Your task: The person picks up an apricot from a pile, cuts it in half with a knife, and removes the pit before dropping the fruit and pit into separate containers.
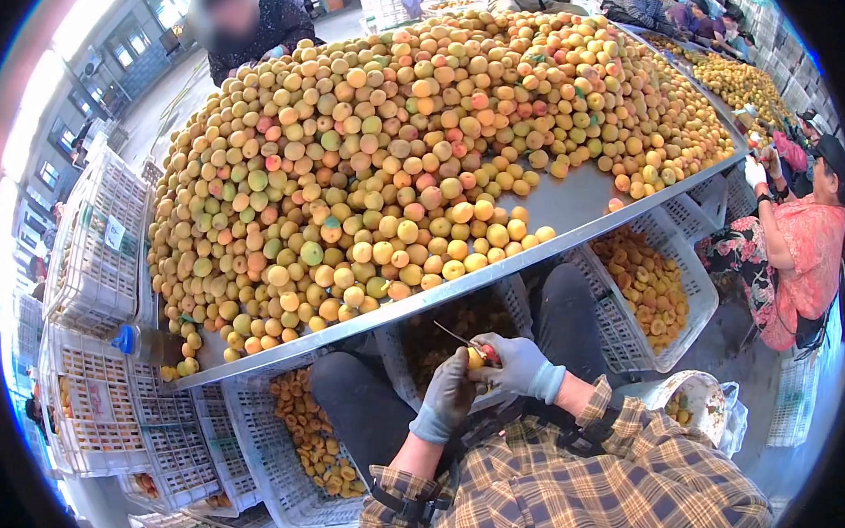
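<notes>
My left hand (447, 393), in a stained grey-blue glove, is closed around a yellow apricot (476, 358). My right hand (523, 366), gloved in the same grey-blue, grips a small knife (454, 334) with a red handle. The thin blade points up and to the left, past the apricot, and the two hands meet at the fruit. Both are above my lap, over a crate (399, 364) between my knees that holds dark, shaded fruit pieces. Beyond them, a large heap of whole apricots (380, 160) covers much of the metal table (560, 199).
Crates of halved apricots stand under the table edge at left (319, 437) and right (643, 286). A white bucket (706, 404) is by my right side. Stacked crates (102, 243) and a blue-capped jar (150, 344) stand at left. One person (800, 249) sits at right; another (263, 30) is across the table.
</notes>
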A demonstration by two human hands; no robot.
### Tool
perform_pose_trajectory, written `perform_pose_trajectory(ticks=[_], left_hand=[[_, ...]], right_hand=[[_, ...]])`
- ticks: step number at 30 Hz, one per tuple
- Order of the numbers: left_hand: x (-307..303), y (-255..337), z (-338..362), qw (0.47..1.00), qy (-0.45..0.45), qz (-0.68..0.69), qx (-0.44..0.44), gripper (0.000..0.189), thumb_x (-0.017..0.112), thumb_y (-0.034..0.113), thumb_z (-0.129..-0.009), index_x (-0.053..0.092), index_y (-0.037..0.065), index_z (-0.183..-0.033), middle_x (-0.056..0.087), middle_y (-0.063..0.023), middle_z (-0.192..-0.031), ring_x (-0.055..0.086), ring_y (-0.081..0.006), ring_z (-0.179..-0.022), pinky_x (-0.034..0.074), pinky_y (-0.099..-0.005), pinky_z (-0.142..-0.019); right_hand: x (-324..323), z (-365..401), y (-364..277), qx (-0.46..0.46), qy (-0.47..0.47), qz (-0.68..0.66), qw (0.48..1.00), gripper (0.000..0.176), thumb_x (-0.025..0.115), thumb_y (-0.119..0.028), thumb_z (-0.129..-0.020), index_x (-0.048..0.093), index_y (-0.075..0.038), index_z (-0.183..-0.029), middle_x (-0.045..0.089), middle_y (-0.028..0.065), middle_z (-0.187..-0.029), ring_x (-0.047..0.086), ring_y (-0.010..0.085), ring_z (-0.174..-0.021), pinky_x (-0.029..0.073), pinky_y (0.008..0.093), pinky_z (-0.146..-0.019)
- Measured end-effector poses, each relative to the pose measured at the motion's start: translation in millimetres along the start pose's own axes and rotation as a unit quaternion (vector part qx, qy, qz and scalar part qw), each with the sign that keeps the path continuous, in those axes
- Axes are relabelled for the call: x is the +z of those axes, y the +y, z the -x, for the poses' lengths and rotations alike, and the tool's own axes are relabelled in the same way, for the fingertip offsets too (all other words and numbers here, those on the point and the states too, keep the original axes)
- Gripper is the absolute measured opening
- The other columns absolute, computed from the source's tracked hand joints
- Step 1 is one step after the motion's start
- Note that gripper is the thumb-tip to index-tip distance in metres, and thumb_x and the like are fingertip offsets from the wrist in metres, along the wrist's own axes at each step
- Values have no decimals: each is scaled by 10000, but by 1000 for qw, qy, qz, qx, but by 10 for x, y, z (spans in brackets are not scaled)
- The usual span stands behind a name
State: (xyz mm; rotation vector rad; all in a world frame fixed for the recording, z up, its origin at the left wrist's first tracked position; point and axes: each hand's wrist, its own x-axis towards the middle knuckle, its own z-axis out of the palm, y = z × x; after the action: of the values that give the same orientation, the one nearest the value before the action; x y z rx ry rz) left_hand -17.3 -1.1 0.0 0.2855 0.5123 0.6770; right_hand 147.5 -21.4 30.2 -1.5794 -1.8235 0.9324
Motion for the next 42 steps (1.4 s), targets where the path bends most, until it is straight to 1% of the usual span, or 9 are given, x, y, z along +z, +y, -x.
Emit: perform_pose_trajectory(ticks=[14,21,23,24,27,29,33,34,42], left_hand=[[51,-105,39,977,124,-166,47,397,470,464,-942,584,89,-883,493,41,-657,386,-29,-479,288,-180,-431],[79,-153,-4,978,160,-119,62,386,433,444,-956,567,85,-908,538,3,-658,458,-91,-481,349,-209,-433],[30,-147,-53,991,104,49,64,430,415,451,-959,573,53,-1002,569,-15,-710,503,-105,-566,382,-221,-491],[-38,-59,-63,991,-20,126,43,458,403,445,-963,560,35,-1095,611,-58,-831,574,-163,-733,474,-286,-643],[-66,-91,-107,979,104,160,78,479,405,444,-960,550,21,-1131,618,-96,-968,593,-220,-885,494,-366,-807],[-242,-152,-145,973,25,222,61,473,415,444,-954,546,30,-1142,611,-108,-1038,587,-262,-956,464,-433,-909],[-65,-75,-8,967,-14,251,42,452,436,427,-949,527,44,-1171,606,-113,-1056,588,-229,-931,492,-366,-814],[-23,-69,1,974,-15,225,28,439,449,407,-950,525,35,-1172,601,-108,-1032,576,-219,-916,483,-342,-777],[119,-163,56,995,-30,76,-58,480,336,485,-973,517,60,-1102,577,-70,-787,520,-140,-606,400,-225,-499]], right_hand=[[236,73,-35,-33,60,-17,997,386,673,-243,-828,532,-26,-1116,631,204,-887,634,369,-811,514,361,-664],[399,-28,117,-19,226,-217,949,305,575,-275,-911,567,-9,-1059,619,70,-708,577,129,-563,467,286,-507],[108,40,-123,207,39,-585,784,289,553,-267,-928,576,-25,-1085,563,-6,-655,482,51,-483,369,206,-424],[97,66,-198,164,32,-593,788,290,545,-288,-934,581,-44,-1088,506,-43,-618,378,-10,-446,263,150,-392],[174,127,-196,177,-45,-508,842,331,539,-291,-940,574,-27,-1136,551,-7,-702,468,41,-535,389,174,-479],[260,94,-146,78,-57,-320,942,347,529,-198,-944,537,-20,-1241,562,18,-904,554,151,-855,455,271,-803],[-78,-62,-242,74,40,-611,787,391,480,-268,-960,512,35,-1204,506,-17,-695,474,64,-535,398,183,-477],[-97,-104,-330,36,105,-540,834,401,452,-309,-970,510,53,-1132,435,-45,-589,364,24,-430,288,170,-376],[-260,-237,-567,-51,127,-604,785,324,521,-289,-949,566,30,-980,416,-49,-525,348,20,-415,271,179,-388]])
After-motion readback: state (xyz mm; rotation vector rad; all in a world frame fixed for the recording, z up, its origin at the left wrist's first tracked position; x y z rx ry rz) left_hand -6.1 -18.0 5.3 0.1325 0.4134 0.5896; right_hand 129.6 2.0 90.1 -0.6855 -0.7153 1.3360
